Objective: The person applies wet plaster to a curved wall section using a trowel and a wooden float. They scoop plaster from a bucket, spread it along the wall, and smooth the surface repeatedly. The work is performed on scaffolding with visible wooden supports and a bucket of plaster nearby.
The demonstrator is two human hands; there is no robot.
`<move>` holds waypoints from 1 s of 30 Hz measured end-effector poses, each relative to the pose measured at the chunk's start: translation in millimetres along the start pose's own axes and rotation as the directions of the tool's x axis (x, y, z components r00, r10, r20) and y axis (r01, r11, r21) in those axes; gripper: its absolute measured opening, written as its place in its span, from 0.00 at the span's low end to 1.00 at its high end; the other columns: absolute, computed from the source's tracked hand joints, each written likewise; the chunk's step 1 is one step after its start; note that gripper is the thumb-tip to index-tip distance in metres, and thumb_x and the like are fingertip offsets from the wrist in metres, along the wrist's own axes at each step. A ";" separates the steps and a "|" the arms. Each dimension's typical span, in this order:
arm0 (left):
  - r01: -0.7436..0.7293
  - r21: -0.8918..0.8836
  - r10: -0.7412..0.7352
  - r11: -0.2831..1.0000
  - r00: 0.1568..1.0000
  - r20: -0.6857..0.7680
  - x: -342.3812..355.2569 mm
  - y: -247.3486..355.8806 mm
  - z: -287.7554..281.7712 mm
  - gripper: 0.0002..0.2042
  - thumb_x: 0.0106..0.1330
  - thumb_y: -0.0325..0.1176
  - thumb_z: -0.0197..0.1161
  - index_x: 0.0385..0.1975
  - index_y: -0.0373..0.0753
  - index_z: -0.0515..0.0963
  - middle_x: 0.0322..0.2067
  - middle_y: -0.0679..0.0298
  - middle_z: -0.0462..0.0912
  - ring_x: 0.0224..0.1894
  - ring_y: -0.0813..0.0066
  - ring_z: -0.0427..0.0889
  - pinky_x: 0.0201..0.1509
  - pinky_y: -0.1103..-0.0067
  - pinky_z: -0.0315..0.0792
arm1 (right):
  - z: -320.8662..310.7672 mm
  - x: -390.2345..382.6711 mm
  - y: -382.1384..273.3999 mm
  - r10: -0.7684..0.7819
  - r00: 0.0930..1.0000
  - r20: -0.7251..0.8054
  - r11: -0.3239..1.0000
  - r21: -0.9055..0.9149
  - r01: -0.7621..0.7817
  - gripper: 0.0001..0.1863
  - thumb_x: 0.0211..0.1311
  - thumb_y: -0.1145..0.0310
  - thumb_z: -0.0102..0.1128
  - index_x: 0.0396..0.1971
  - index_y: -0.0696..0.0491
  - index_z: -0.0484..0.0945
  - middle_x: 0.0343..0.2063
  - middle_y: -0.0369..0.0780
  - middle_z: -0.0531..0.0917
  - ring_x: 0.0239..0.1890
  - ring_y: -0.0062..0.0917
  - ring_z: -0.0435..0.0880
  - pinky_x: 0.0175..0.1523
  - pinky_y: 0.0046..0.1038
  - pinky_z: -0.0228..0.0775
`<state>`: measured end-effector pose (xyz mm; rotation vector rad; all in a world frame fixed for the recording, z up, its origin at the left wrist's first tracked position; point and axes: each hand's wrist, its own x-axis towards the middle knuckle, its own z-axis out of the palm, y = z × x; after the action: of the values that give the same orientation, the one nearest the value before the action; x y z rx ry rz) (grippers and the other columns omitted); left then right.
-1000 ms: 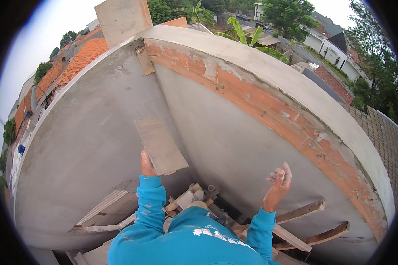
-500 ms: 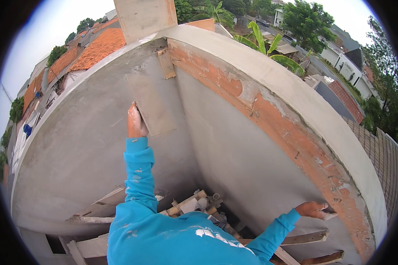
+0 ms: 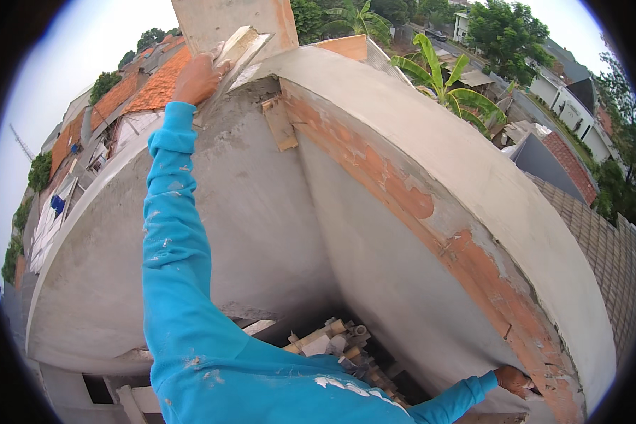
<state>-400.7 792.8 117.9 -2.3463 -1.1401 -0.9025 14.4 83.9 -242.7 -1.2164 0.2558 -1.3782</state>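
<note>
My left hand [image 3: 199, 76], arm stretched far forward, grips a long flat plastering float [image 3: 242, 55]. The float is tilted on edge at the top of the grey plastered wall [image 3: 240, 212], by the inside corner and against the foot of a square pillar [image 3: 237, 21]. Low on the right, my right hand [image 3: 514, 380] is curled at the lower edge of the exposed brick strip [image 3: 431, 205]; its fingertips are partly hidden. A small wooden block [image 3: 280, 124] is fixed in the corner just below the float.
A pale curved wall top [image 3: 431, 134] runs along the right. Below me lie wooden pieces and clutter [image 3: 339, 346] in a dark gap between the walls. Orange tiled roofs [image 3: 159, 81] are beyond on the left; banana plants [image 3: 442, 78] and a road are beyond on the right.
My left hand has raised the float from flat against the wall face up to the wall top, tilting it. My right hand has shifted slightly lower along the brick strip.
</note>
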 end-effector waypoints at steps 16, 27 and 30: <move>-0.053 0.384 -0.102 0.922 0.922 0.373 93.3 27.6 127.5 0.26 0.71 0.58 0.50 0.54 0.44 0.79 0.45 0.52 0.84 0.47 0.52 0.83 0.49 0.61 0.76 | -1.2 2.3 -6.3 0.041 0.996 -0.078 0.998 -0.036 -0.044 0.27 0.73 0.58 0.48 0.62 0.63 0.62 0.58 0.54 0.72 0.55 0.43 0.74 0.58 0.45 0.68; -0.261 0.256 0.131 0.931 0.892 0.432 67.3 100.9 86.4 0.29 0.70 0.59 0.51 0.62 0.45 0.74 0.42 0.47 0.84 0.44 0.48 0.83 0.49 0.59 0.75 | 2.6 1.2 -5.9 -0.004 1.000 -0.025 0.994 -0.108 0.002 0.30 0.73 0.55 0.48 0.63 0.62 0.61 0.59 0.54 0.70 0.57 0.44 0.72 0.59 0.45 0.67; -0.307 0.225 0.197 0.925 0.892 0.408 39.5 120.6 60.1 0.29 0.71 0.58 0.51 0.63 0.46 0.72 0.42 0.48 0.84 0.44 0.48 0.83 0.48 0.59 0.76 | 2.6 0.4 -4.6 -0.030 0.999 -0.028 0.991 -0.133 0.026 0.30 0.73 0.54 0.48 0.64 0.62 0.60 0.60 0.55 0.69 0.58 0.45 0.72 0.59 0.45 0.67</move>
<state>-263.0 777.1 95.1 -2.4052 -0.9808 -0.1760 13.7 86.1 -237.9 -1.3138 0.3569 -1.4223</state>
